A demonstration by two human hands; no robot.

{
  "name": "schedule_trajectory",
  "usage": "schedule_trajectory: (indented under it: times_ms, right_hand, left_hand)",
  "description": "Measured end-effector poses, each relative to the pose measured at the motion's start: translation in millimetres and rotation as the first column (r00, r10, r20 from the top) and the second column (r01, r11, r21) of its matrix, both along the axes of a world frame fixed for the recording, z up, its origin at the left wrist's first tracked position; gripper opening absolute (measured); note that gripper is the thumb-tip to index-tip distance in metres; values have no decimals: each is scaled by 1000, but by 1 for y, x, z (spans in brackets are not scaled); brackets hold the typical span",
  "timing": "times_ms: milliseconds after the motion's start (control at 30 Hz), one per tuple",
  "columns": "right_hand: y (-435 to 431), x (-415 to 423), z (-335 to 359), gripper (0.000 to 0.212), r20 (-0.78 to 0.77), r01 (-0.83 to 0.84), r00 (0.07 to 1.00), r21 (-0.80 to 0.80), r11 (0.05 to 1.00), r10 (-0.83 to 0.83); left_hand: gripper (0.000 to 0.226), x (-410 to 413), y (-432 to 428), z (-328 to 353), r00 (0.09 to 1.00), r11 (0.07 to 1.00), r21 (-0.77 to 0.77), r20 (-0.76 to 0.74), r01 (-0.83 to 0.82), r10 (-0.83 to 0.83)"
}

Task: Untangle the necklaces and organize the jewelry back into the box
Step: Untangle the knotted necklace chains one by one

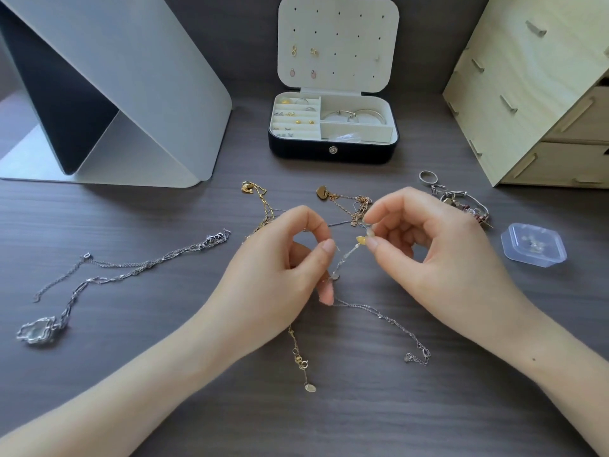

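Observation:
My left hand [290,258] and my right hand [425,245] hover over the table's middle, both pinching a thin silver necklace [389,319] with a small gold charm [361,240] between them. Its loose end trails toward the front right. A gold chain [298,351] runs under my left hand, its pendant end [249,188] lying farther back. A rose-gold heart necklace [342,201] lies bunched behind my right hand. At the left lies a silver necklace with a large pendant [39,329]. The open black jewelry box [333,150] stands at the back centre, with earrings and bangles inside.
A ring [427,177] and a charm bracelet [464,206] lie at the right, near a small clear plastic case [534,245]. A wooden drawer unit [534,94] stands at the back right. A grey folded stand [115,94] fills the back left.

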State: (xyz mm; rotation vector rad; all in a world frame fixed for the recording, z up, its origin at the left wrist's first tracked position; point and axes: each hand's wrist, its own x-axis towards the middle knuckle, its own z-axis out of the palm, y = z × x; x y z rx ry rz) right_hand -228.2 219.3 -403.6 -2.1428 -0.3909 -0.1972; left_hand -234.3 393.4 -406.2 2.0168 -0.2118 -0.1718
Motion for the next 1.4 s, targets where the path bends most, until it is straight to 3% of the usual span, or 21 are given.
schedule_trajectory:
  times_ms: [200,400,767,1033,1400]
  right_hand:
    - [4,1,-4,11,38,8,999,-47,999,-7]
    - [7,0,-5,19,-144,-22,989,133,991,41]
    - [7,3,-2,22,-237,10,970,270,963,56]
    - [10,3,-4,31,-221,-32,972,228,973,84]
    - [4,1,3,22,-210,-54,968,353,934,135]
  left_hand:
    - [17,-4,-1,-2,997,998,-11,42,58,-57]
    - [14,-1,0,-1,995,994,-60,47,94,-92]
    - [13,2,1,-3,994,991,-75,25,108,-107]
    - [13,1,1,-2,987,986,-45,50,158,-155]
    - [17,6,1,-1,992,1000,-20,-123,-1,-1]
